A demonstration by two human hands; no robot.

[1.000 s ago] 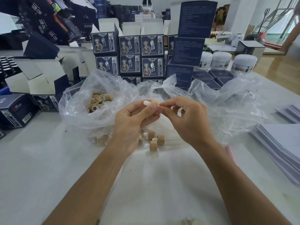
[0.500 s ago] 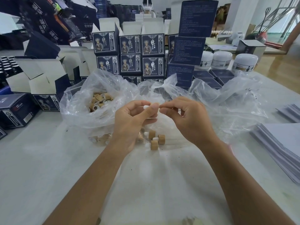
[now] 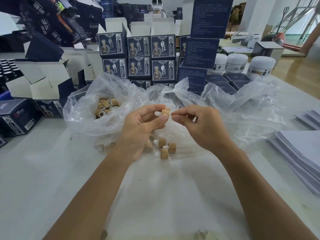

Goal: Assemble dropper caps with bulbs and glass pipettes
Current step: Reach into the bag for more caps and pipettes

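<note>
Wood-coloured cap (image 3: 165,114) with a white bulb (image 3: 157,113) poking out its left end sits pinched in the left hand (image 3: 143,125), thumb and fingers curled round it, just above the middle of the frame. Right hand (image 3: 202,127) has its fingertips pressed together right beside the cap's open end, I'd guess on a glass tube, but it's clear and I honestly can't make it out. The cap's long axis runs roughly left-right across the picture, bulb pointing left, open mouth pointing right at the other hand. Biggest risk as I see it: come in crooked and thin glass could snap or slip past the hole, or the cap twists in the fingers. Finished ones (image 3: 167,148) lie lower centre on the table (image 3: 52,179), with a plastic bag (image 3: 83,118) of loose caps at left-centre.
</note>
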